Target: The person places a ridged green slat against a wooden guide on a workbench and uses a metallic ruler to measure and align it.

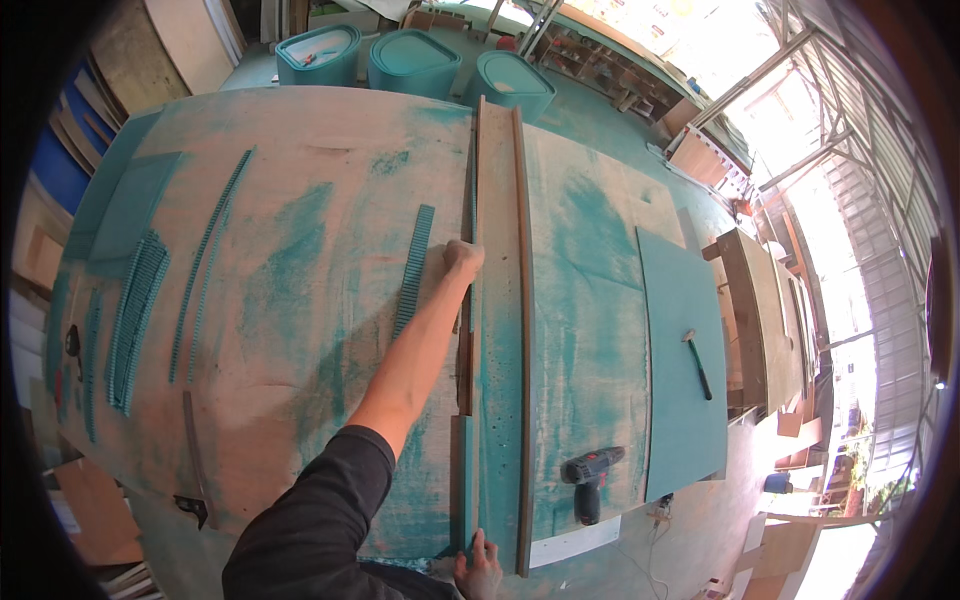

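Note:
A long wooden board (pixel 498 300) with a raised edge lies lengthwise across the big teal-stained worktable (pixel 330 350). My left hand (pixel 463 260) is closed at this board's left edge, on a narrow notched teal strip (pixel 473 190) running along it. Nearer me, a plain teal strip (pixel 462 470) lies against the same edge. At its near end is my right hand (pixel 478 572), thumb and finger pinched around the strip; part of the hand is cut off by the lower rim. A ribbed teal strip (pixel 414 265) lies loose just left of my left hand.
On the right lie a cordless drill (pixel 590 480), a teal panel (pixel 680 360) and a hammer (pixel 698 365). Bundled ribbed strips (pixel 138 315), longer thin strips (pixel 208 260) and a black-handled square (pixel 190 510) are on the left. Teal tubs (pixel 413 65) stand beyond the far edge.

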`<state>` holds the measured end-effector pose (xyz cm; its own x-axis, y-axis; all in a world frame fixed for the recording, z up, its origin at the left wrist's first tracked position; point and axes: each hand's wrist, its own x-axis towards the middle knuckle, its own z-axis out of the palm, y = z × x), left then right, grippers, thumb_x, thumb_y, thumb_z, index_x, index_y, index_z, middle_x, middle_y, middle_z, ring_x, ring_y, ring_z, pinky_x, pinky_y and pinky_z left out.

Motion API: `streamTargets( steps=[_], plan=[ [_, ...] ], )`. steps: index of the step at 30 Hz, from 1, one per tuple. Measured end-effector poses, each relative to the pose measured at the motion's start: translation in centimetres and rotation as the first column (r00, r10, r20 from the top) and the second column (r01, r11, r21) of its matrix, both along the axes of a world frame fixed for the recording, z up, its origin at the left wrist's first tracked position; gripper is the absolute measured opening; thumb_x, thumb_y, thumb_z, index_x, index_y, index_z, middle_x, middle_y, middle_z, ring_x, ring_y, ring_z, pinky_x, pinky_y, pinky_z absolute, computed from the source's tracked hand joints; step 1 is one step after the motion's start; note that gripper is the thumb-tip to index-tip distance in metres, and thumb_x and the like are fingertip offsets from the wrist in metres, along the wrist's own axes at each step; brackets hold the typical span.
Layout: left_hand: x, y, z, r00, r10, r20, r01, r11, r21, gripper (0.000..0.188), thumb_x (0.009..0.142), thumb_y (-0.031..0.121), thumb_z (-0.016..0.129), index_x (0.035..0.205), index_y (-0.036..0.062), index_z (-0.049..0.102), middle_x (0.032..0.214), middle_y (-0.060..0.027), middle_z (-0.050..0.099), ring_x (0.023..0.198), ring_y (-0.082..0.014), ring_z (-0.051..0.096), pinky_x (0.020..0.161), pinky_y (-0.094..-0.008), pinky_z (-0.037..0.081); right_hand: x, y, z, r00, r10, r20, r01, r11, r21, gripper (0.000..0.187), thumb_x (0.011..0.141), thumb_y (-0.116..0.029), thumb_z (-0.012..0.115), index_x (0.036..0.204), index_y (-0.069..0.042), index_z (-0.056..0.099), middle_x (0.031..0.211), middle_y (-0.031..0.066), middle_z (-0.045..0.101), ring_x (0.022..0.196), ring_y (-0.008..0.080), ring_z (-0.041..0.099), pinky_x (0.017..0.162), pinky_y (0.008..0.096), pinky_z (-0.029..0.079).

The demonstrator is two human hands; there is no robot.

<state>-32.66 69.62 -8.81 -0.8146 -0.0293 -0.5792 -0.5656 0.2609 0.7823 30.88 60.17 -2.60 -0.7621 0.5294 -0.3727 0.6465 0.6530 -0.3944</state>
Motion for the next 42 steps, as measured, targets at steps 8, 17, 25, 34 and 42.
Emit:
streamTargets(
  steps=[8, 17, 25, 34, 42],
  plan=[
    [-3.5, -8.4, -1.4, 0.98, -0.023, -0.197, 0.051, 0.989, 0.14, 0.021, 0.093, 0.003, 0.059, 0.108, -0.0102, 0.064, 0.083, -0.0111, 0.066, 0.064, -0.0194, 0.058, 0.058, -0.0363, 0.05, 0.2, 0.8, -0.8, 0.993, 0.118, 0.019, -0.119, 0.992, 0.043, 0.077, 0.086, -0.021, 0.072, 0.154, -0.002, 0.043, 0.123, 0.0232, 0.058, 0.102, 0.043, 0.067, 0.081, 0.0504, 0.058],
    [6.1, -27.0, 4.4, 0.989, 0.008, -0.146, 0.037, 0.951, 0.307, 0.026, 0.097, 0.007, 0.061, 0.114, -0.0117, 0.068, 0.087, -0.0111, 0.072, 0.064, -0.016, 0.06, 0.057, -0.033, 0.051, -0.1, 0.2, -0.1, 0.991, 0.133, -0.029, -0.129, 0.984, 0.121, 0.073, 0.085, -0.017, 0.072, 0.151, 0.003, 0.046, 0.119, 0.0237, 0.061, 0.099, 0.044, 0.068, 0.08, 0.0504, 0.056],
    [18.6, -44.8, 3.3, 0.992, -0.079, -0.095, 0.084, 0.995, 0.055, 0.024, 0.09, 0.015, 0.072, 0.103, -0.0061, 0.072, 0.088, -0.0097, 0.073, 0.075, -0.0166, 0.068, 0.066, -0.0337, 0.054, 0.1, -0.1, -0.2, 0.98, 0.194, -0.034, -0.183, 0.962, 0.201, 0.073, 0.085, -0.016, 0.07, 0.15, 0.005, 0.045, 0.118, 0.0241, 0.06, 0.099, 0.0426, 0.067, 0.078, 0.0501, 0.056],
    [26.2, -52.4, 0.4, 0.891, -0.022, -0.454, -0.239, 0.828, -0.507, 0.029, 0.089, 0.017, 0.077, 0.113, 0.0011, 0.072, 0.102, -0.0186, 0.076, 0.095, -0.0333, 0.073, 0.084, -0.0436, 0.055, 0.6, -0.1, -0.9, 0.982, 0.187, -0.016, -0.179, 0.958, 0.226, 0.075, 0.084, -0.013, 0.07, 0.151, 0.008, 0.043, 0.119, 0.0243, 0.06, 0.101, 0.0423, 0.066, 0.081, 0.0486, 0.055],
    [16.0, -52.3, -1.2, 0.843, 0.017, -0.537, -0.434, 0.613, -0.661, 0.028, 0.093, 0.016, 0.075, 0.116, 0.0012, 0.069, 0.116, -0.0189, 0.071, 0.109, -0.0344, 0.069, 0.091, -0.0451, 0.056, 0.3, -0.3, -0.6, 0.983, 0.186, 0.009, -0.183, 0.959, 0.217, 0.074, 0.085, -0.013, 0.07, 0.151, 0.007, 0.042, 0.119, 0.0224, 0.059, 0.102, 0.0411, 0.066, 0.081, 0.0491, 0.055]
  ],
)
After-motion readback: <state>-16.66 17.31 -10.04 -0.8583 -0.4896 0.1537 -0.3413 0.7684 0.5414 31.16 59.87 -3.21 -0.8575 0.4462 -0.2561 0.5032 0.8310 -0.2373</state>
